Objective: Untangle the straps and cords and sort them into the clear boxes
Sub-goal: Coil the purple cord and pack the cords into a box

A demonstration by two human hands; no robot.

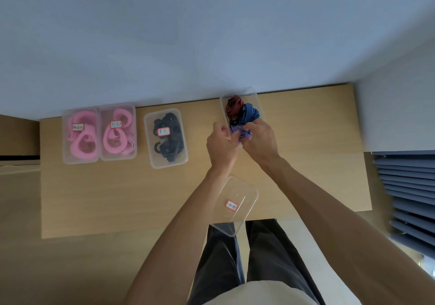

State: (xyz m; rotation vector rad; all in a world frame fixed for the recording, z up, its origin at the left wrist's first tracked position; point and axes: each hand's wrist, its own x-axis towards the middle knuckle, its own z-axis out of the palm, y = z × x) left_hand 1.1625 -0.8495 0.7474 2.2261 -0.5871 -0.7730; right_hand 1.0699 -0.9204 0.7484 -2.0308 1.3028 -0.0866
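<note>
A clear box (253, 92) stands tilted at the back of the wooden table (117, 198). It holds a red striped cord (234, 104), a blue striped cord (250, 112) and a purple cord (237, 130) at its near end. My left hand (221, 142) grips the box's near left edge. My right hand (259, 137) has its fingers curled round the purple cord at the box's mouth. Part of the purple cord is hidden under both hands.
Two clear boxes of pink straps (81, 135) (118, 132) and one of black straps (167, 137) sit closed at the left. A clear labelled lid (235, 205) lies near the table's front edge, overhanging it. Blue slats (409, 198) stand at the right.
</note>
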